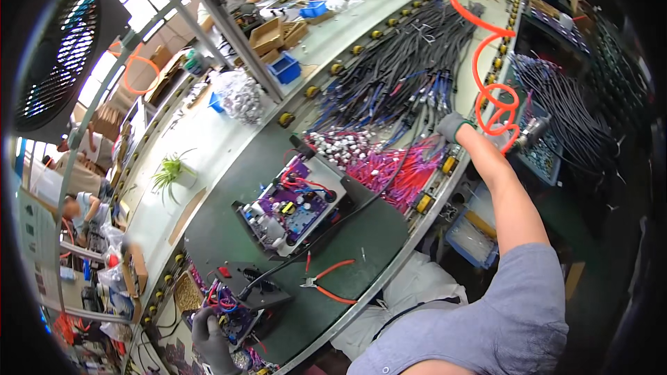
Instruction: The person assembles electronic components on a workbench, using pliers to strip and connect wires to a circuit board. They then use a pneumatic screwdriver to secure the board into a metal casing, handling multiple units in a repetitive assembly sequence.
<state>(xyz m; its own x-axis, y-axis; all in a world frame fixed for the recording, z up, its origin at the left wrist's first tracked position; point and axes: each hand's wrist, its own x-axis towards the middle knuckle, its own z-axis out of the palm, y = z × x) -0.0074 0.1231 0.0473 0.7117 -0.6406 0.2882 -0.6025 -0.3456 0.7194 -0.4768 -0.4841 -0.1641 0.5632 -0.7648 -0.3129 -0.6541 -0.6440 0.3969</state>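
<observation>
My left hand, in a grey glove, holds the near-left edge of an opened electronic device with a purple board and red and blue wires. A black cable leads from its dark panel across the mat toward the cable pile. Stretched far out, my gloved right hand is closed at the right edge of the black cables; what its fingers hold is hidden. A second opened device with a purple board sits mid-mat. Red-handled cutters lie beside it.
Red-pink wires and white connectors cover the line beyond the green mat. An orange coiled hose hangs by my right arm. A potted plant stands on the far bench. Other people work at the left and back.
</observation>
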